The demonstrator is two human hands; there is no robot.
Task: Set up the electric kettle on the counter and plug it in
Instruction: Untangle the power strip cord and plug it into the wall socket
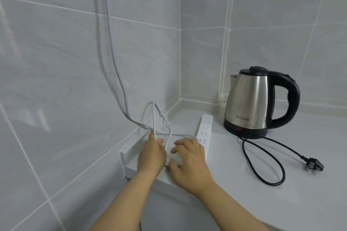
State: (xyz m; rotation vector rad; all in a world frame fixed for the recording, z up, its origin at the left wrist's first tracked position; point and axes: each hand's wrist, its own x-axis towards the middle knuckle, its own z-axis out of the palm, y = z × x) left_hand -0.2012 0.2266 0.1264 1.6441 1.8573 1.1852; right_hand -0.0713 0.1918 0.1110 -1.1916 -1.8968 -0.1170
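We hold the loops of the white cable (159, 118) with our left hand (152, 155), fingers curled around them, while our right hand (187, 157) rests on the near end of the power strip (203, 131), it seems with relaxed fingers gripping nothing, probably to keep the sockets free. The steel kettle (249, 99) stands upright on its base at the back of the counter (281, 202), its black cord (270, 163) lying loose, the plug (313, 164) not yet inserted.
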